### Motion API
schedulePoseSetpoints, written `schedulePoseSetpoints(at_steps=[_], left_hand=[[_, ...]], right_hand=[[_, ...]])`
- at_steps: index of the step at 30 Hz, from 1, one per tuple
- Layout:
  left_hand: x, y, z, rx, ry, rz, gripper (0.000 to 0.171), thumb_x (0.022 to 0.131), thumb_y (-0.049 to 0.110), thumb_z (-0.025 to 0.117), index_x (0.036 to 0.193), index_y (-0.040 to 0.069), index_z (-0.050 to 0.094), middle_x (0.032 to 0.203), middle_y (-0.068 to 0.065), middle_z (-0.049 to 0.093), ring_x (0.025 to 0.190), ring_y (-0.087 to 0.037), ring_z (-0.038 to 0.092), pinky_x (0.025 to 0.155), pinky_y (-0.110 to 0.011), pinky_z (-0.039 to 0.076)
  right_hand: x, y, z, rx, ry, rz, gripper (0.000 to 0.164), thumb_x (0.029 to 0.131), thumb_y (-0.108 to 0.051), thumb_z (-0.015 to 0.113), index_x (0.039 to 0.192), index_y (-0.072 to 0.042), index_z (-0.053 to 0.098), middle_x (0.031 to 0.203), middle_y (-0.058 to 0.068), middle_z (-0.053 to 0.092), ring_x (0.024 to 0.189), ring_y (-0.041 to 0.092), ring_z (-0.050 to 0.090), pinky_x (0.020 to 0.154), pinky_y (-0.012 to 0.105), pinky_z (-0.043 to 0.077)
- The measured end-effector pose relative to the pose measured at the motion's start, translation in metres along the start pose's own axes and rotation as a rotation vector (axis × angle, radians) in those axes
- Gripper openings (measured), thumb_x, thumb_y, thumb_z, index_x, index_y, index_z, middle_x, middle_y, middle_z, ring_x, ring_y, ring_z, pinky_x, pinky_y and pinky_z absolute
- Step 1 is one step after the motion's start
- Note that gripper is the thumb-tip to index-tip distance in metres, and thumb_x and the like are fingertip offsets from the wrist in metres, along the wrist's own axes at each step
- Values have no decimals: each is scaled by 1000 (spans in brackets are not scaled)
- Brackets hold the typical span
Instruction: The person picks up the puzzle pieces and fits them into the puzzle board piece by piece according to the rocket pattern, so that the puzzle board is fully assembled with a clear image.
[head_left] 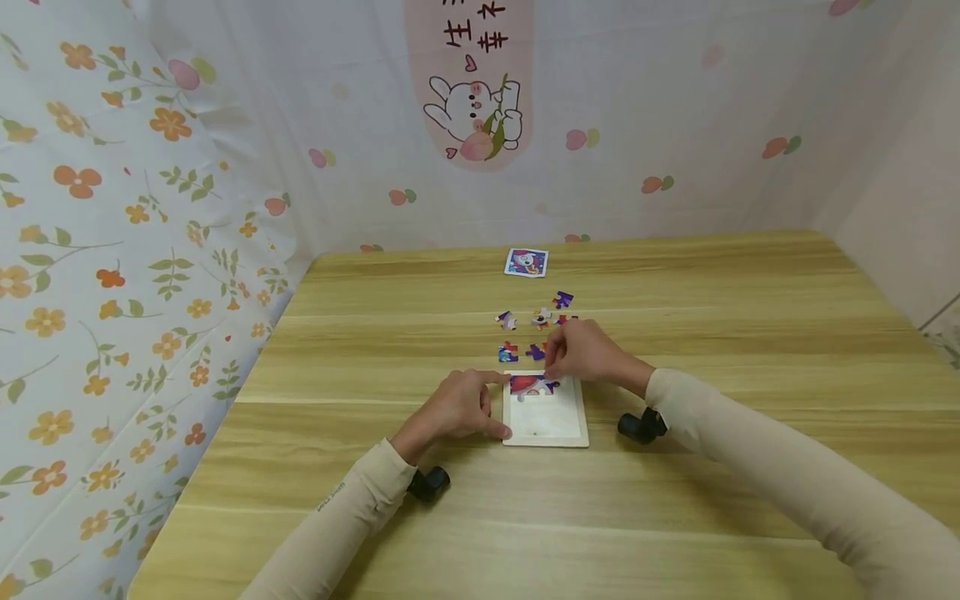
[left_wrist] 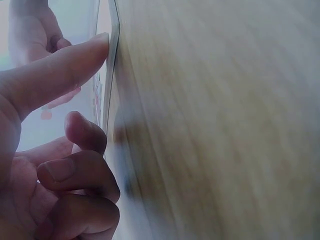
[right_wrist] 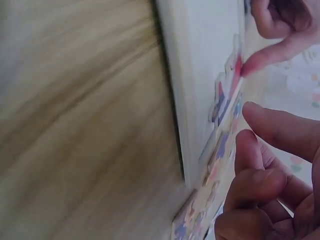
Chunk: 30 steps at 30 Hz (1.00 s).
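Note:
A white puzzle tray [head_left: 543, 421] lies on the table, with joined jigsaw pieces [head_left: 527, 385] in red and purple along its top inside edge. My left hand [head_left: 461, 404] spans the tray's left side: the thumb touches the lower corner, and the straight index finger touches near the upper corner beside the red piece [right_wrist: 237, 70]. Its other fingers are curled. Over the tray's top right edge is my right hand [head_left: 585, 354], thumb and index fingertips close together. In the right wrist view a small gap separates those fingertips [right_wrist: 250, 111], with no piece between them.
Several loose jigsaw pieces [head_left: 508, 353] lie beyond the tray, some partly hidden by the right hand. Farther back is a square picture card [head_left: 527, 262]. The wooden table [head_left: 360, 333] meets a patterned cloth [head_left: 360, 125] behind and at left.

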<state>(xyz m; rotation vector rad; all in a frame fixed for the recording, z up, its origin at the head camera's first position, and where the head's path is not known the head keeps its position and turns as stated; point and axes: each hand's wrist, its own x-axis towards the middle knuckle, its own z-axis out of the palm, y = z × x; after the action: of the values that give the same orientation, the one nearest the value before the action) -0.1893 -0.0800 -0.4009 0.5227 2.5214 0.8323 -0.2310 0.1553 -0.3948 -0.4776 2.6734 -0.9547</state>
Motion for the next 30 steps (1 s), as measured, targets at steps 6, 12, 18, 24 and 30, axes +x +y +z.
schedulePoseSetpoints(at_steps=[6, 12, 18, 24, 30], left_hand=[[0, 1, -1, -3, -1, -8, 75, 74, 22, 90, 141, 11, 59, 59, 2, 53, 53, -10, 44, 51, -24, 32], [0, 3, -2, -6, -2, -20, 75, 74, 22, 90, 141, 10, 58, 58, 2, 53, 52, -11, 44, 50, -24, 31], [1, 1, 0, -4, 5, -3, 75, 74, 21, 90, 141, 9, 58, 58, 3, 53, 52, -9, 44, 50, -23, 31], [0, 2, 1, -7, 4, -7, 75, 74, 21, 90, 141, 10, 59, 59, 3, 53, 53, -10, 44, 51, -24, 32], [0, 3, 1, -10, 2, -13, 75, 74, 21, 90, 141, 10, 59, 59, 2, 54, 53, -11, 45, 51, -25, 32]], right_hand=[[-6, 0, 3, -24, 6, -39, 14, 79, -11, 83, 76, -9, 70, 72, 3, 65, 64, 15, 53, 62, 26, 45], [-8, 1, 9, -73, 31, -69, 17, 75, -12, 86, 74, -10, 69, 71, 3, 64, 63, 13, 53, 62, 26, 44], [-6, 4, 8, -75, 14, -85, 16, 78, -12, 85, 76, -10, 69, 72, 2, 65, 64, 12, 54, 62, 24, 45], [2, 12, -3, -68, 33, -105, 9, 82, -13, 81, 81, -9, 73, 74, 3, 67, 66, 13, 56, 63, 24, 46], [13, 21, -17, -84, 77, -90, 7, 84, -11, 78, 80, -9, 73, 72, 4, 68, 64, 14, 55, 62, 25, 44]])
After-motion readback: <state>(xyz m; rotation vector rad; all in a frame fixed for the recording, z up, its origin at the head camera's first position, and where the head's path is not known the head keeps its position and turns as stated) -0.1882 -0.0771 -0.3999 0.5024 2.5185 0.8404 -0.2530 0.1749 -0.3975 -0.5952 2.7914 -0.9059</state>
